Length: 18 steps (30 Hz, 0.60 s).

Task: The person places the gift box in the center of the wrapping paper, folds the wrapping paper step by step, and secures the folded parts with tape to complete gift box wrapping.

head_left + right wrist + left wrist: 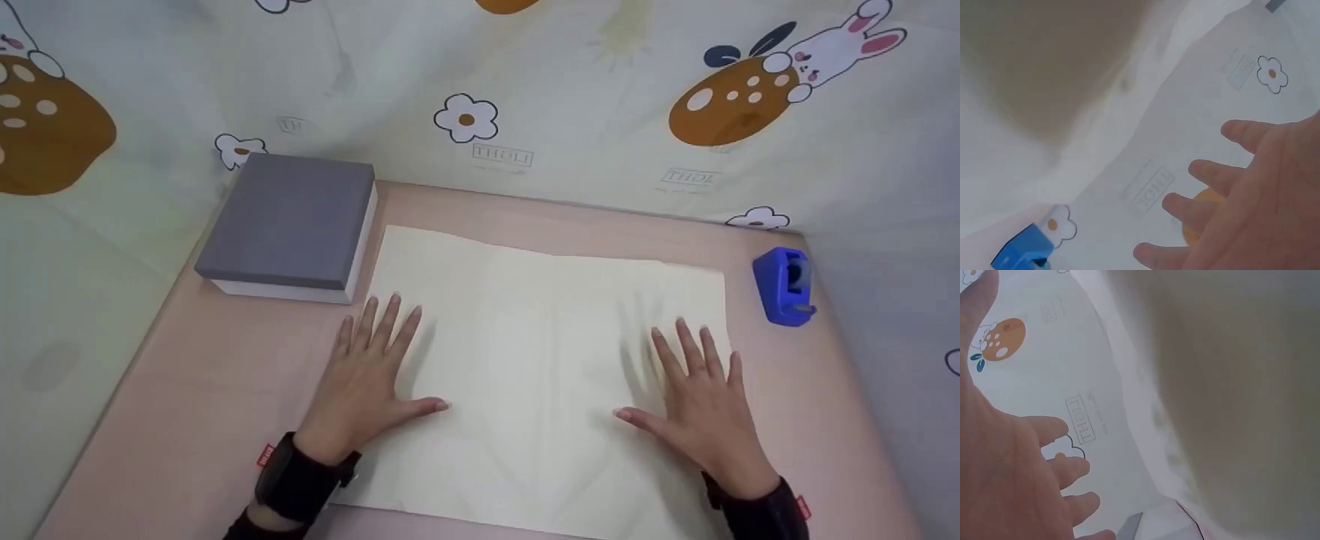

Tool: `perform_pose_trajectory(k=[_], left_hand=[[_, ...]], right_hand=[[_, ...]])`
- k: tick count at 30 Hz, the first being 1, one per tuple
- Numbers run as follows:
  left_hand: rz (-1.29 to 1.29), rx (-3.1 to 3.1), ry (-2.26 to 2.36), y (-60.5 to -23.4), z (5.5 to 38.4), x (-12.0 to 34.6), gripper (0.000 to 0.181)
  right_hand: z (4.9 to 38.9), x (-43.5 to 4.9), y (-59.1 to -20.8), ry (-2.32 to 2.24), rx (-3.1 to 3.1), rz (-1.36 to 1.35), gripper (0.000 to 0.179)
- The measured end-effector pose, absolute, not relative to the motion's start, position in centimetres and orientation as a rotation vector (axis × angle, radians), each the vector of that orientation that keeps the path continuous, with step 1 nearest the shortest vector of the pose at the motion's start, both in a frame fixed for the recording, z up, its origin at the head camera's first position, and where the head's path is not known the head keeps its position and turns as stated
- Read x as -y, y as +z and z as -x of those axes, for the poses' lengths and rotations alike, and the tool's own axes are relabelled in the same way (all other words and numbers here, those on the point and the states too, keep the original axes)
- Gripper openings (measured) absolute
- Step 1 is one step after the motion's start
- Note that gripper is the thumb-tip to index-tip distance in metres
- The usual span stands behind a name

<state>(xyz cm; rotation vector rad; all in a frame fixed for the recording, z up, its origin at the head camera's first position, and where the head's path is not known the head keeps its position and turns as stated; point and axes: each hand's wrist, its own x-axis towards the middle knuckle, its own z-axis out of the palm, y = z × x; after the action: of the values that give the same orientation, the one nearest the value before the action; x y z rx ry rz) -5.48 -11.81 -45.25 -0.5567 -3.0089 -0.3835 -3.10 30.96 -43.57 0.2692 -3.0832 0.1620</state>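
Note:
A large cream sheet of paper (517, 360) lies spread out, with faint creases down its middle and an uneven far edge. Over its left side is my left hand (367, 382), palm down with fingers spread and thumb pointing inward. My right hand (705, 405) mirrors it over the right side, casting finger shadows on the sheet. Both palms show bare in the wrist views, the left hand (1016, 478) and the right hand (1252, 202) each holding nothing. In those views the pale paper (1241, 394) fills much of the picture beside the fingers.
A grey-lidded box (292, 221) with white sides stands at the back left of the pink tabletop (187, 390). At the right edge sits a blue tape dispenser (784, 289). A printed curtain (570, 97) with flowers and rabbits hangs behind and around the table.

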Motion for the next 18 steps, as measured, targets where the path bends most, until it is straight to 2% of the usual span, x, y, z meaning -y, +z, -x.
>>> perform_pose_trajectory(k=[7, 12, 18], left_hand=[[0.481, 3.016, -0.428, -45.2, 4.7, 14.2, 0.114], [0.382, 3.059, -0.583, -45.2, 4.4, 16.0, 0.099], [0.051, 3.052, -0.915, -44.7, 4.8, 18.6, 0.085]], right_hand=[[3.3, -26.1, -42.4, 0.289, 3.088, -0.464, 0.102], [3.9, -22.1, -41.2, 0.498, 3.103, -0.604, 0.089], [5.4, -17.4, -39.7, 0.868, 3.261, -0.744, 0.089]])
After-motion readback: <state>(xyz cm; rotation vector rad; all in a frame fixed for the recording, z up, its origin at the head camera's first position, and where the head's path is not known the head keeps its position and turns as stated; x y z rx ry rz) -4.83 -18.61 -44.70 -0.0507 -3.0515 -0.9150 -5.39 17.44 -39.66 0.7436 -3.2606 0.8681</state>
